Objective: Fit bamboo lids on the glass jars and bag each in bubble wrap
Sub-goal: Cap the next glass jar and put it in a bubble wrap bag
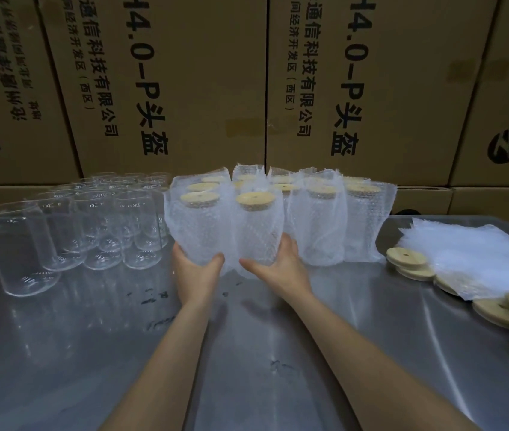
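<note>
Head view, and right at centre is the bagged jar (257, 231), upright in its bubble wrap bag (261, 244) with a bamboo lid (255, 200) seated on its mouth, the small hole in the lid facing up. Right hand (273, 264) cups the lower right side of it, thumb curled round the front of the wrap, fingers hidden behind. Left hand (195, 270) grips the neighbouring wrapped jar (197, 225) just to its left, thumb hooked over the bottom edge of that wrap; the two bundles touch each other between the hands. Both sit low over the tabletop (247, 353); whether their bases rest on it or hang just above, I cannot tell.

Beyond the hands stands a cluster of finished wrapped jars (324, 219), lids showing through open bag tops, packed close together. Out past the left hand, a block of bare glass jars (97, 225) stands in rows, open-mouthed, with one larger-looking jar (18, 250) nearest the camera. Out past the right hand, a flat stack of bubble wrap bags (471, 256) lies on the steel, and loose bamboo lids (407, 258) trail along its near edge, some tucked partly under the plastic. Behind everything rises a wall of printed cardboard boxes (184, 82).
</note>
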The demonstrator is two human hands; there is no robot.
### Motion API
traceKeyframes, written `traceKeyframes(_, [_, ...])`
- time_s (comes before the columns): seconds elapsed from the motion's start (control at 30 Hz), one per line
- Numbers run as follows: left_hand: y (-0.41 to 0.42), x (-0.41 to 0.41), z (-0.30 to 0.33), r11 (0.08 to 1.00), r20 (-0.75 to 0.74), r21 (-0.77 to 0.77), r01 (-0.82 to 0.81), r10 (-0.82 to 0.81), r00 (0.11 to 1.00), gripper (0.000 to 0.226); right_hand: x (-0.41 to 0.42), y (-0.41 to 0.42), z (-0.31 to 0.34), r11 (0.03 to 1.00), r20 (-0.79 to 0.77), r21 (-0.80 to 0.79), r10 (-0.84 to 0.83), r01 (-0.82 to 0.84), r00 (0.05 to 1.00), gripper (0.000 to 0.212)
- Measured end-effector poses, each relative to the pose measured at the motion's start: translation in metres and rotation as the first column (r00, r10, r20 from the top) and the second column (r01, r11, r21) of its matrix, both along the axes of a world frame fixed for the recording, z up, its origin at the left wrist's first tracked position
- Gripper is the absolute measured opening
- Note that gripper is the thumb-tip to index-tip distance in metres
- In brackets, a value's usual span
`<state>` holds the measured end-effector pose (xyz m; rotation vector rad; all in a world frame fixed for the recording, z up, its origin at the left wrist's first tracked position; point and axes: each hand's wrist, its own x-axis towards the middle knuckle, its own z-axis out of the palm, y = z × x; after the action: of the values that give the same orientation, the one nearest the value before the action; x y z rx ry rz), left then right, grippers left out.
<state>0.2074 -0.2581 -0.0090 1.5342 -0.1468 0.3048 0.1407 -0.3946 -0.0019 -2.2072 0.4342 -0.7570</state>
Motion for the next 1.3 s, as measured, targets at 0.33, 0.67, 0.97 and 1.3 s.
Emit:
traceKeyframes(0.33, [0.0, 0.004, 0.001, 0.999, 0.044, -0.019, 0.027, -0.026, 0.999, 0.072, 0.007, -0.001, -0.001, 0.994, 0.0, -0.088, 0.066, -0.066, 0.998, 0.091])
traceKeyframes(0.67, [0.0, -0.001, 0.004, 0.988, -0.028, 0.142, -0.067, 0.071, 0.997, 0.067, 0.004, -0.001, -0.002, 0.984, -0.042, -0.088, 0.149, -0.152, 0.988, 0.073])
traceKeyframes(0.97, [0.009, -0.022, 0.01, 0.991, -0.043, 0.111, -0.075, 0.081, 0.996, 0.1, -0.016, 0.005, -0.003, 0.998, -0.092, 0.009, 0.058, -0.057, 0.994, 0.096])
traceKeyframes(1.3, [0.041, -0.069, 0.009, 0.986, -0.023, 0.156, -0.055, 0.06, 0.998, 0.063, -0.076, 0.022, -0.006, 0.967, -0.319, -0.252, -0.114, 0.031, 0.941, 0.048])
